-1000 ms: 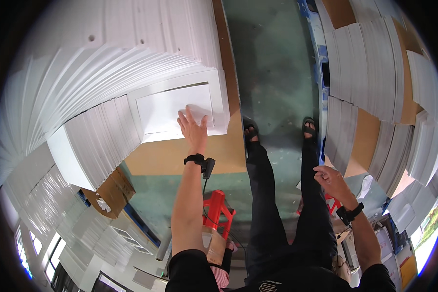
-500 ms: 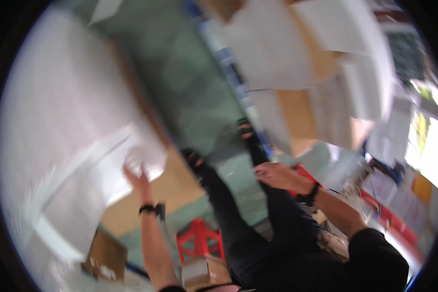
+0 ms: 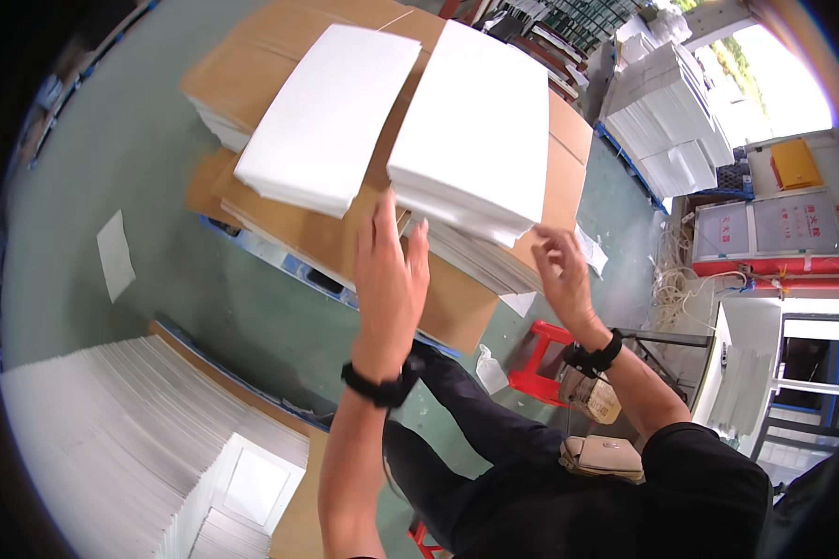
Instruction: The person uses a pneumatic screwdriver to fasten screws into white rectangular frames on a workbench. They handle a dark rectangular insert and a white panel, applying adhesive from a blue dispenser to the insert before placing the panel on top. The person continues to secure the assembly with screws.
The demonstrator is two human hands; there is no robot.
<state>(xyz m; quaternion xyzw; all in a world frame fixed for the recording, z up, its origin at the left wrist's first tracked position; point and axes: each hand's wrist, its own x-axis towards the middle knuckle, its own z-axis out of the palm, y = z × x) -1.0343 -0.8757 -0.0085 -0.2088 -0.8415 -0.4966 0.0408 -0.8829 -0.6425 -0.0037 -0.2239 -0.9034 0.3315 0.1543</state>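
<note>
A thick stack of white paper sheets point(image 3: 475, 130) lies on brown cardboard in front of me. At its near left corner is my left hand point(image 3: 389, 279), thumb and fingers apart, the fingertips close to the edge. My right hand point(image 3: 567, 275) is at the near right corner with its fingers loosely bent and nothing visible in them; whether the fingertips touch the paper cannot be made out. To the left lies a second white paper stack point(image 3: 331, 116), separated by a strip of brown cardboard point(image 3: 236, 67). More paper layers show beneath the right stack.
A blue pallet point(image 3: 289, 261) supports the load. Tall paper piles point(image 3: 112, 438) stand at lower left. A red stool point(image 3: 539, 363) and a plastic bag point(image 3: 490, 371) are beside my legs. Loose sheets, including one white sheet point(image 3: 115, 256), lie on the floor. Another paper-loaded pallet point(image 3: 667, 112) stands far right.
My view has turned from the piles at left to the cardboard-topped load. Both hands, earlier far apart, are now closer together at the near corners of the right-hand paper stack.
</note>
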